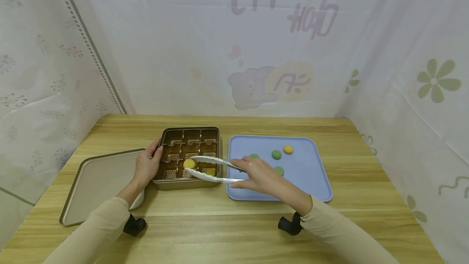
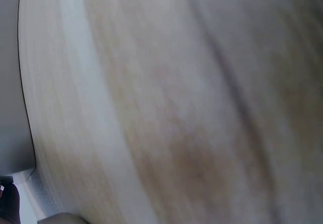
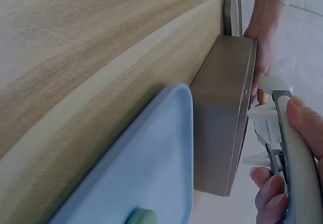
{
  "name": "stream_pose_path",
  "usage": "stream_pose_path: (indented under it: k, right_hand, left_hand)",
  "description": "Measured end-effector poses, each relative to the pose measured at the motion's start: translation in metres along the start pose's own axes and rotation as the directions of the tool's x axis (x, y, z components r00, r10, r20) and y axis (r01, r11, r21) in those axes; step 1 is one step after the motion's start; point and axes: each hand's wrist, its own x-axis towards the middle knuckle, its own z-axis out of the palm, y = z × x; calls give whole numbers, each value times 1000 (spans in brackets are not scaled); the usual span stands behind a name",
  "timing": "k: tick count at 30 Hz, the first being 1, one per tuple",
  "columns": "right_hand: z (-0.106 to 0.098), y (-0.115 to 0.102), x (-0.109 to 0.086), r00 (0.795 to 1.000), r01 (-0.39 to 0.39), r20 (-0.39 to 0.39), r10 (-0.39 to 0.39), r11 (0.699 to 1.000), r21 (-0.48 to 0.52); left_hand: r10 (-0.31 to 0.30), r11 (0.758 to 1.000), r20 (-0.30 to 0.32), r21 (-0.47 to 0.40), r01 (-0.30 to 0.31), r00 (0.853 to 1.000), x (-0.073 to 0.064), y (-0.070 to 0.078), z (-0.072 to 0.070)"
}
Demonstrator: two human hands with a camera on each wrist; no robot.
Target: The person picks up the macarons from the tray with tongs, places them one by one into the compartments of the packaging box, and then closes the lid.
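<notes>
My right hand (image 1: 258,174) grips a pair of tongs (image 1: 209,177) with white tips. Between the tips sits a yellow macaron (image 1: 189,163), above the front row of a divided bronze box (image 1: 190,185). Another yellow macaron (image 1: 210,172) lies in the front right compartment, partly behind the tongs. With thumb at the rim and fingers along the outside, my left hand (image 1: 147,164) holds the box's left side. In the right wrist view, the tongs (image 3: 300,148) extend past the box's side wall (image 3: 217,133).
Right of the box, a blue tray (image 1: 296,186) carries several green macarons (image 1: 276,154) and a yellow one (image 1: 288,149). A flat bronze lid (image 1: 106,182) lies at the left, partly under the left forearm. Patterned cloth walls (image 1: 176,52) surround the wooden table (image 1: 220,235).
</notes>
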Motion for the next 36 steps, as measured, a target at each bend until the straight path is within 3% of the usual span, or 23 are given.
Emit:
stream_pose_path:
  k: [12, 24, 36]
  right_hand:
    - [-1, -4, 20, 998, 47, 51, -45, 997, -55]
    - [-7, -9, 30, 993, 25, 121, -17, 997, -67]
    - [-9, -12, 31, 990, -1, 140, 9, 998, -61]
  left_hand:
    - [-3, 1000, -3, 13, 3, 1000, 0, 0, 0]
    - [6, 1000, -21, 22, -5, 1000, 0, 0, 1]
    - [-19, 1000, -27, 10, 19, 999, 0, 3, 1]
